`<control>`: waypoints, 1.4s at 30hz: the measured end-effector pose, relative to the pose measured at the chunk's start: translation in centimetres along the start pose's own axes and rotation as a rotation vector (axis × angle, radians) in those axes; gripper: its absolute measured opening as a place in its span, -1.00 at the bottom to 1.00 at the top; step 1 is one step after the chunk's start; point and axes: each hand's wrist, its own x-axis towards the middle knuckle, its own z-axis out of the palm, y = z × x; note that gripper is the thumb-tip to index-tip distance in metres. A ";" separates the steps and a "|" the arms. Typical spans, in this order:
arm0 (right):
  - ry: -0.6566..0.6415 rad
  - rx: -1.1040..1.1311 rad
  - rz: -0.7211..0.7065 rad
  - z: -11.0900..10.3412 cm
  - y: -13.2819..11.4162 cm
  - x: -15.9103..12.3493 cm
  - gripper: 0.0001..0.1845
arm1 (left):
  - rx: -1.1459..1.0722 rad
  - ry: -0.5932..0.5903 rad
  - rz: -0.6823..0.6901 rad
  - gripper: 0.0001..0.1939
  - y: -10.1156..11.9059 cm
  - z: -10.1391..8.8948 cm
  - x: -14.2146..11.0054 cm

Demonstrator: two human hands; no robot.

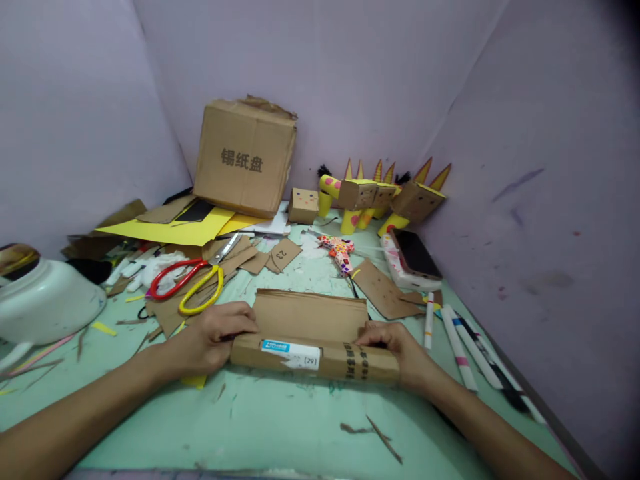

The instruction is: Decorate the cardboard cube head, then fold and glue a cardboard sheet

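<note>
A sheet of brown cardboard (335,357), rolled at its near side, lies across the table in front of me. Its far part (310,313) stands up as a flat flap behind the roll. The roll bears a white and blue label (293,353) and black printing. My left hand (217,337) is closed on the left end of the roll, fingers curled. At the other end, my right hand (395,347) grips the cardboard with thumb and fingers. Beyond my left hand are scissors (200,283) with one red and one yellow handle, blades apart.
A large cardboard box (245,157) stands at the back on yellow paper (175,227). Yellow cardboard animals (360,193) are lined up back right. A patterned glue gun (339,250), a phone (415,252) and markers (460,350) lie around; a white pot (47,303) is at left.
</note>
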 end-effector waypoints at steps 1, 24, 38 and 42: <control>0.017 0.022 0.071 0.0 0.0 0.2 -0.82 | 0.005 -0.010 -0.025 -0.75 -0.1 0.1 -0.1; 0.115 -0.607 0.295 -1.3 -1.3 0.3 -0.94 | 0.152 -0.212 -0.456 -0.93 -0.1 -0.6 2.2; 0.137 -0.835 0.461 -0.8 -3.3 -0.1 -0.86 | 0.379 -0.259 -0.599 -0.85 0.2 -0.8 2.4; 0.134 -0.880 0.490 -0.7 -3.6 0.0 -0.84 | 0.413 -0.280 -0.589 -0.84 0.5 -1.0 2.4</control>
